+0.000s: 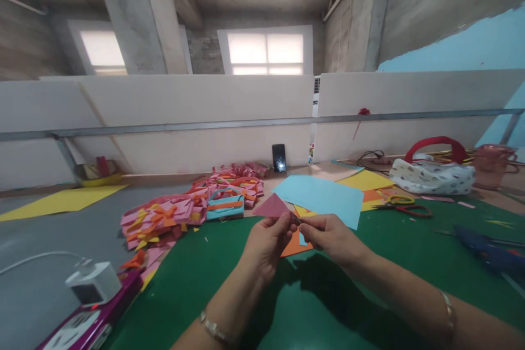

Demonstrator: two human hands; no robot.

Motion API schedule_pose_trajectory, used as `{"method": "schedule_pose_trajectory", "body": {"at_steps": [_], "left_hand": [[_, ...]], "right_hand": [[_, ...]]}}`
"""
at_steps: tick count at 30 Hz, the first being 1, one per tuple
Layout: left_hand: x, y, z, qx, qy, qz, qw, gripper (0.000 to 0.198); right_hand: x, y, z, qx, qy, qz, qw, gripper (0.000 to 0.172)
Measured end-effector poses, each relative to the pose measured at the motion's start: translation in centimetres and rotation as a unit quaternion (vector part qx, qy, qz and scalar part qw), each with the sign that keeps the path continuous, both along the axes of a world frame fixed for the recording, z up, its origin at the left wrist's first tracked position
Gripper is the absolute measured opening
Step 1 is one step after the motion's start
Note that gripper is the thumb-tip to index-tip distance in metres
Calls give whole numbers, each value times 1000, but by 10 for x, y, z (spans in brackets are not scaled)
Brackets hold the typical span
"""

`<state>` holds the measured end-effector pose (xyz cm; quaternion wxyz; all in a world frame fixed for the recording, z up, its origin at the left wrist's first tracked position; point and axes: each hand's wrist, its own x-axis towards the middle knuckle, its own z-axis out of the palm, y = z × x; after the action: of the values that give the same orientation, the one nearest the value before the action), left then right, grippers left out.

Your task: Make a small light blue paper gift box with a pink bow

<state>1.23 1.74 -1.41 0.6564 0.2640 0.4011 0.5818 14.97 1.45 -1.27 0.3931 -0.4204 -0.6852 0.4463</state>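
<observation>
Above the green work mat [197, 295], my left hand [268, 243] and my right hand [328, 235] meet with their fingertips pinched close together. A small, thin, dark bit shows between the fingers, too small to name. Just behind my left hand is a pink piece of paper [271, 206]; whether the fingers touch it, I cannot tell. Under the hands lie orange paper [297, 245] and a small light-blue scrap [302, 238]. Past my right hand spreads a large light-blue sheet [322, 195].
Folded pink and orange paper pieces [164, 216] heap up at left, beside a small blue paper bag [225, 206]. Scissors [404, 205] and a blue glue gun [488, 251] lie right. A phone [279, 158] stands behind; a purple power strip [102, 309] sits front left.
</observation>
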Motion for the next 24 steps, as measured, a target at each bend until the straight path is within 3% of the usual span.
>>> {"method": "schedule_pose_trajectory", "body": {"at_steps": [7, 17, 24], "left_hand": [[0, 0, -1, 31, -25, -13, 999, 7], [-1, 0, -5, 21, 18, -27, 999, 26], [0, 1, -8, 19, 1, -36, 999, 21]], "right_hand": [[-1, 1, -1, 8, 22, 10, 1000, 22], [-1, 2, -3, 3, 55, 17, 998, 26], [-2, -1, -2, 16, 60, 22, 998, 25]]}}
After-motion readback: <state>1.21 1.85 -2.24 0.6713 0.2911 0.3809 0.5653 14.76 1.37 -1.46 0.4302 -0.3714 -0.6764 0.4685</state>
